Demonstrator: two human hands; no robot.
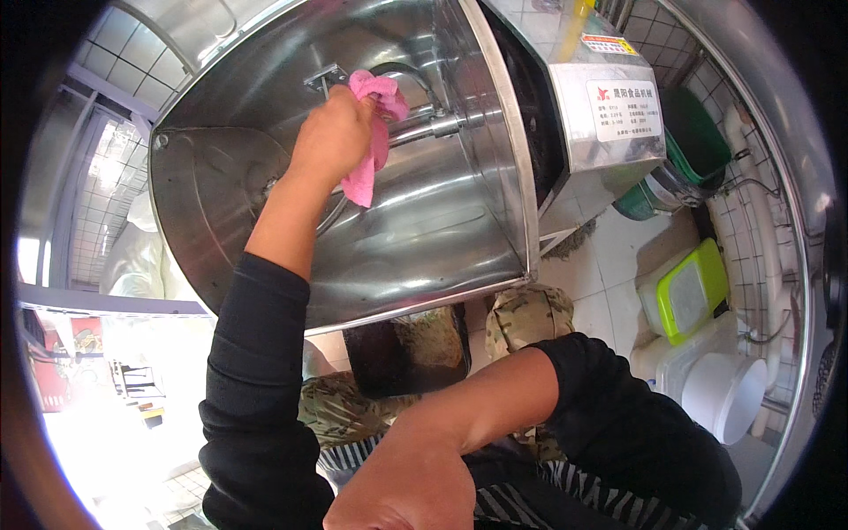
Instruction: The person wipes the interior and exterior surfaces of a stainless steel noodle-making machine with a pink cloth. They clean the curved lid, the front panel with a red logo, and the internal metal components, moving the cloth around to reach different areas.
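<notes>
Pink cloth, left hand, deep in the steel tub
So your left hand (334, 134) has its fingers curled tight on the pink cloth (375, 146), which hangs inside the steel tub (424, 234), right by the metal bracket (325, 76) and the shaft (424, 131). Your right hand (402, 481) is bent in close to your body, near the lower edge; can't tell what those fingers are doing, tbh. Black tray (375, 358) sits below the tub.

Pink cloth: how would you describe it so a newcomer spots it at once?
Find the big shiny metal tub in the upper middle of the head view. Inside it, the left hand grips the crumpled pink cloth. Its colour and soft folds set it apart from the hard grey bar beside it.
</notes>
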